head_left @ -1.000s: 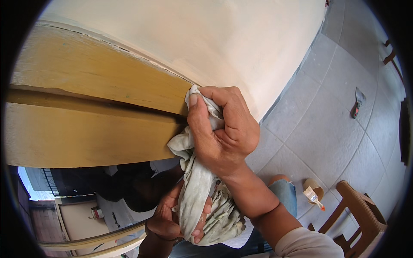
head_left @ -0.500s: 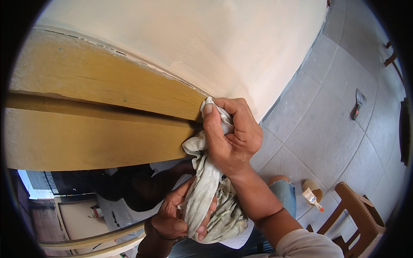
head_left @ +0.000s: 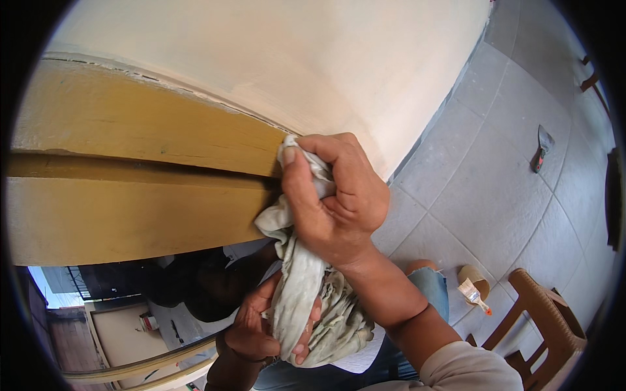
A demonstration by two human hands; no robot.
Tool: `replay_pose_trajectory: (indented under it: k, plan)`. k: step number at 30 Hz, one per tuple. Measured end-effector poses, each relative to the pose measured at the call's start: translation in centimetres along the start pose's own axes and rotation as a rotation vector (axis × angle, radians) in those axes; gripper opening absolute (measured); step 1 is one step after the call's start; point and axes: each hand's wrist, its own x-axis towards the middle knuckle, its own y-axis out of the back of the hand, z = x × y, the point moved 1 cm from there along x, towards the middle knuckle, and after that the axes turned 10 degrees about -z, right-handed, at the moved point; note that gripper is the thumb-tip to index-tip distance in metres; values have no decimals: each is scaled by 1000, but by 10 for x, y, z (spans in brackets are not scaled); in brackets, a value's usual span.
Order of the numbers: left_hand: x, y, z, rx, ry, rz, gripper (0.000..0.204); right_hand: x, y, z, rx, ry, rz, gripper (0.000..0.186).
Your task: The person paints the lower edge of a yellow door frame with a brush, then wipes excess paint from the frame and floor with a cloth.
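Note:
A pale, stained cloth [head_left: 297,306] runs between my two hands. With thumb and fingers closed on its upper end, my right hand [head_left: 342,195] presses it against the end of a yellow-brown painted wooden frame [head_left: 130,215], right where the frame meets the cream wall [head_left: 261,58]. A dark groove runs along the frame toward that hand. Lower down, my left hand [head_left: 261,326] is curled around the cloth's hanging bunch, some of its fingers hidden behind the folds.
On the grey tiled floor [head_left: 482,176] lies a putty knife [head_left: 542,150] at the right. A paintbrush [head_left: 474,296] leans by a round tan container [head_left: 475,279]. Close by stands a brown plastic stool [head_left: 541,313]. Beneath the frame, a glassy surface [head_left: 202,280] shows dark reflections.
My right hand has slid a little left and up along the frame with the cloth. My left hand keeps its hold, almost in the same place.

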Motion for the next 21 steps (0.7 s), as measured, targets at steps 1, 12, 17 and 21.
replay_pose_trajectory:
  k: [1, 12, 17, 21]
  plan:
    - [1, 2, 2, -8, -14, -63, 121, 2, -4, 1, 33, 41, 20, 7]
    - [13, 9, -6, 19, 72, -22, 117, -32, 12, 23, -13, -225, 3, 5]
    - [2, 5, 1, 50, 20, -24, 118, -12, 1, 7, 16, -63, 23, 7]
    - [14, 9, -5, 58, 77, -10, 119, -34, 16, 27, -7, -255, 33, 7]
